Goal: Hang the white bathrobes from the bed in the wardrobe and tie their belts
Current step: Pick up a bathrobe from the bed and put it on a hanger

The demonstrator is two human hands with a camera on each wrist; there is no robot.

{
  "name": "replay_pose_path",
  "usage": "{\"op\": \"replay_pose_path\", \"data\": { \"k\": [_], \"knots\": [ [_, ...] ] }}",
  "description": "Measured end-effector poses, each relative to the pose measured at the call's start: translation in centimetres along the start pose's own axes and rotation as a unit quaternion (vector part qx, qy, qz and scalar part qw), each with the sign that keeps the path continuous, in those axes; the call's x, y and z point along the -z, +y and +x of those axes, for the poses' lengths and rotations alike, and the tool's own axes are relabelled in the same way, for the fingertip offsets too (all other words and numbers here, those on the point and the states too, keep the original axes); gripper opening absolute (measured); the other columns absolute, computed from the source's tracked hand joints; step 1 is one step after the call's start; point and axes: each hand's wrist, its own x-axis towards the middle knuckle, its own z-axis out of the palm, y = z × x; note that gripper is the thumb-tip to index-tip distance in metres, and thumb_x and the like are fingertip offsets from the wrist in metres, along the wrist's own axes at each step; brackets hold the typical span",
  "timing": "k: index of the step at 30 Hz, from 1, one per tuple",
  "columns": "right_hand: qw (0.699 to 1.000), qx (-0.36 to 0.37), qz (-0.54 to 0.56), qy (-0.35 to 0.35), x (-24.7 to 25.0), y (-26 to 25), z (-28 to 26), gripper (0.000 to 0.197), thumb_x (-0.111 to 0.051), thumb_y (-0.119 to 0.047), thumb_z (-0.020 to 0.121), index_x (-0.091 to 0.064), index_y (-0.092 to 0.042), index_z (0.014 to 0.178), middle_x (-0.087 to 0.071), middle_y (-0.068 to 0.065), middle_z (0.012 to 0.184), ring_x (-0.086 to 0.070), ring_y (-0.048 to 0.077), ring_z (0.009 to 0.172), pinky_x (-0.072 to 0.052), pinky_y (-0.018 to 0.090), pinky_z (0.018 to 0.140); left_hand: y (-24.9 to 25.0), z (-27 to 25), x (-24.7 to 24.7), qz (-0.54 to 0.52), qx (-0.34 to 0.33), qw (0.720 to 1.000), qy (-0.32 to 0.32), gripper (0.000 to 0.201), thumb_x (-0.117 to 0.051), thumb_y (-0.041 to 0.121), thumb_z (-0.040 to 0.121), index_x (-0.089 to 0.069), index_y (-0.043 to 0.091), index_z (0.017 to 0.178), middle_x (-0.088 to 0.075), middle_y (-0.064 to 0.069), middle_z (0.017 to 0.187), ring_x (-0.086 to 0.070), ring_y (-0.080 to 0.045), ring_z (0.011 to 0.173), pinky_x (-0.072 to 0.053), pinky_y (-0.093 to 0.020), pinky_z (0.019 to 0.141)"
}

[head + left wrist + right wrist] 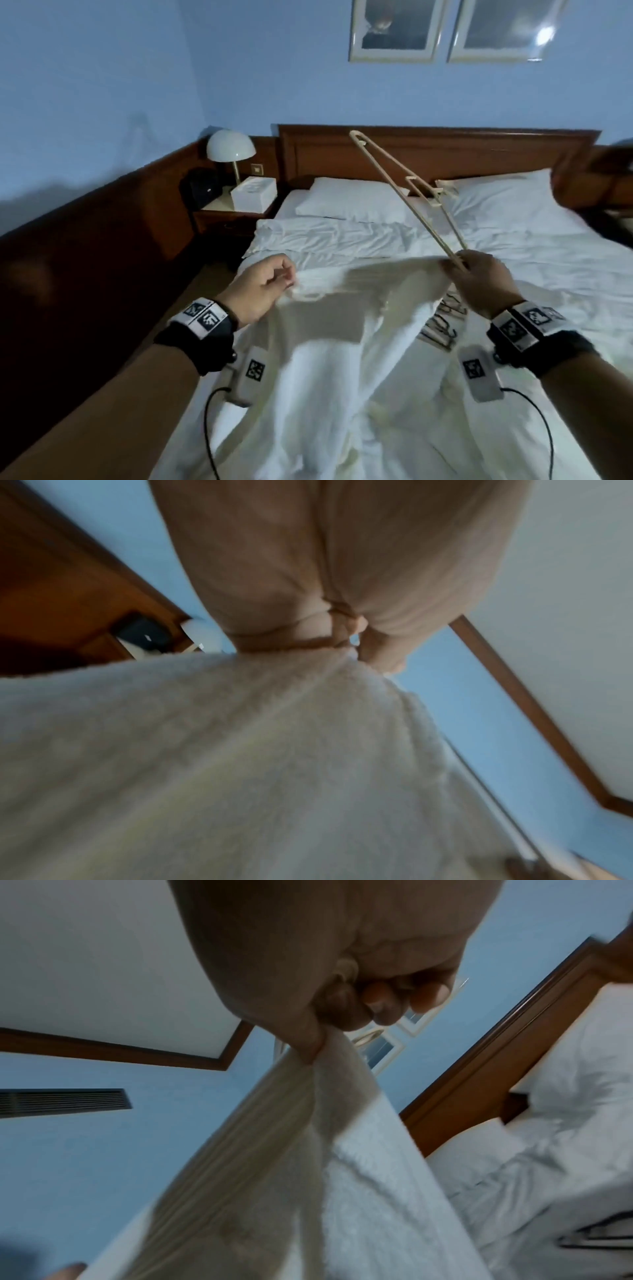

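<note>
A white bathrobe is stretched in the air above the bed between my two hands. My left hand grips its collar edge on the left; the left wrist view shows the terry cloth bunched in my curled fingers. My right hand pinches the other end of the collar together with one end of a cream hanger, which sticks up and away toward the headboard. The robe's lower part drapes onto the bed.
Dark hangers lie on the bed under my right wrist. Two pillows lean at the wooden headboard. A nightstand with a lamp and a white box stands left of the bed, beside dark wood panelling.
</note>
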Motion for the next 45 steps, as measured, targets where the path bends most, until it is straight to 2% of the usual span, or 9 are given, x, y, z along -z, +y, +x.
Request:
{"op": "replay_pose_path", "data": {
  "k": [3,6,9,13,16,19,27,33,45],
  "knots": [
    [0.999,-0.041,-0.025,0.000,2.9,5.6,-1.6,0.028,-0.062,-0.032,0.091,-0.060,-0.019,0.066,-0.058,0.001,0.060,-0.058,0.029,0.070,-0.034,0.030,0.058,3.7,2.4,-4.7,0.034,-0.018,0.997,-0.065,0.013,-0.054,0.010,0.099,-0.064,0.017,0.096,-0.061,0.030,0.075,-0.056,0.012,0.064,-0.040,-0.005,0.056],
    [0.997,-0.059,-0.053,-0.018,3.6,10.1,-3.7,0.038,-0.063,-0.048,0.087,-0.056,-0.022,0.060,-0.055,-0.002,0.056,-0.058,0.026,0.064,-0.036,0.029,0.054,5.1,3.3,-8.4,0.207,-0.063,0.959,-0.184,0.029,-0.077,0.034,0.080,-0.058,0.034,0.102,-0.057,0.022,0.103,-0.057,0.003,0.092,-0.046,-0.017,0.082],
    [0.998,-0.049,-0.022,-0.027,3.5,12.3,-5.1,0.042,-0.053,-0.057,0.090,-0.064,-0.023,0.067,-0.064,-0.001,0.069,-0.059,0.017,0.064,-0.039,0.027,0.056,5.0,4.4,-12.0,0.315,-0.104,0.906,-0.261,0.028,-0.063,0.010,0.085,-0.057,0.029,0.105,-0.044,0.003,0.108,-0.054,-0.017,0.091,-0.046,-0.033,0.085],
    [0.989,0.000,0.141,0.043,4.1,13.7,-5.4,0.019,-0.049,-0.027,0.100,-0.066,-0.031,0.103,-0.063,-0.012,0.075,-0.060,0.016,0.069,-0.047,0.031,0.063,4.0,4.6,-13.9,0.294,-0.062,0.936,-0.184,0.009,-0.059,0.015,0.092,-0.065,0.015,0.098,-0.049,-0.004,0.100,-0.053,-0.022,0.089,-0.040,-0.028,0.079],
    [0.985,0.008,0.173,0.023,5.2,15.1,-4.4,0.043,-0.044,-0.013,0.101,-0.041,-0.031,0.141,-0.056,-0.003,0.077,-0.057,0.020,0.067,-0.051,0.036,0.066,1.1,3.9,-13.6,0.228,0.049,0.970,-0.068,0.015,-0.061,0.023,0.093,-0.060,0.018,0.079,-0.057,-0.003,0.082,-0.054,-0.020,0.077,-0.038,-0.030,0.068],
    [0.987,-0.058,0.151,0.002,7.0,15.8,-2.8,0.027,-0.053,-0.026,0.093,-0.063,-0.021,0.118,-0.059,0.001,0.066,-0.057,0.026,0.064,-0.052,0.047,0.071,-0.7,2.4,-12.9,0.147,0.174,0.974,0.003,0.018,-0.059,0.026,0.094,-0.057,0.017,0.078,-0.053,0.003,0.068,-0.051,-0.015,0.067,-0.038,-0.028,0.060],
    [0.988,0.025,0.042,-0.146,11.7,15.0,-3.0,0.025,-0.063,-0.058,0.071,-0.074,-0.036,0.067,-0.060,0.007,0.049,-0.055,0.013,0.043,-0.041,0.024,0.047,-4.3,-0.4,-12.0,-0.055,0.354,0.923,0.140,0.017,-0.060,0.030,0.073,-0.053,0.015,0.069,-0.051,-0.007,0.071,-0.049,-0.022,0.068,-0.038,-0.035,0.065],
    [0.942,0.120,0.014,-0.312,4.6,13.8,-4.0,0.035,-0.066,-0.060,0.076,-0.072,-0.028,0.063,-0.062,0.004,0.052,-0.056,0.008,0.043,-0.042,0.018,0.046,-0.1,0.5,-15.1,-0.196,0.336,0.918,0.074,0.014,-0.059,0.009,0.092,-0.059,0.009,0.078,-0.060,-0.014,0.077,-0.059,-0.024,0.069,-0.045,-0.030,0.062],
    [0.931,0.090,0.023,-0.352,-7.0,16.8,-8.7,0.035,-0.052,-0.038,0.095,-0.055,-0.028,0.061,-0.054,-0.011,0.054,-0.048,0.001,0.053,-0.042,0.025,0.059,2.7,0.2,-19.4,-0.370,0.330,0.852,0.168,0.019,-0.048,-0.002,0.090,-0.056,0.008,0.076,-0.059,-0.010,0.067,-0.060,-0.020,0.056,-0.050,-0.024,0.059]
  ]
}}
